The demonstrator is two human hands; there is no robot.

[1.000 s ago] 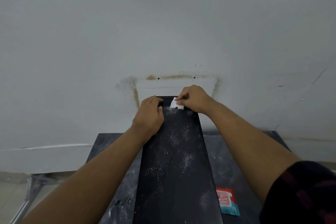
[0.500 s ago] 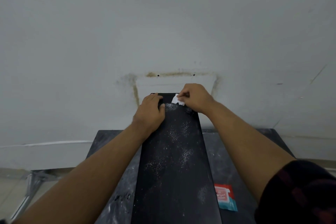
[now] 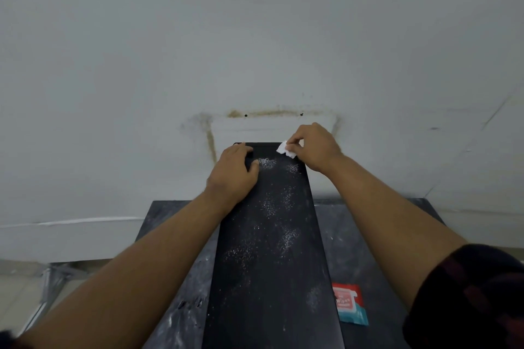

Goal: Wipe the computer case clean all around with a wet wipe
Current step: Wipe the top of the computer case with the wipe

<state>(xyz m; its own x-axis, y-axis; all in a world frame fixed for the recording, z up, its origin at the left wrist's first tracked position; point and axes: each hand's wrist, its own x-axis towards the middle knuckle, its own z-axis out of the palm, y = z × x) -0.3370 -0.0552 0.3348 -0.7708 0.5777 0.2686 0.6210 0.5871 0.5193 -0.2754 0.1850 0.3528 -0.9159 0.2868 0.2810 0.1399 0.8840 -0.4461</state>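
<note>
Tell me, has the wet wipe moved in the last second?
Yes. Judged against the two holes in the wall, the wet wipe, pinched by the right hand, slid right toward the computer case's far right corner.

You have a single view, from the camera worn on your head. It looks forward and down from over the near edge of the desk (image 3: 337, 249), straight along the top of the computer case (image 3: 269, 278) toward the wall (image 3: 255, 37) behind the desk's far edge. It sits close: the case's near end runs off the bottom of the frame.
</note>
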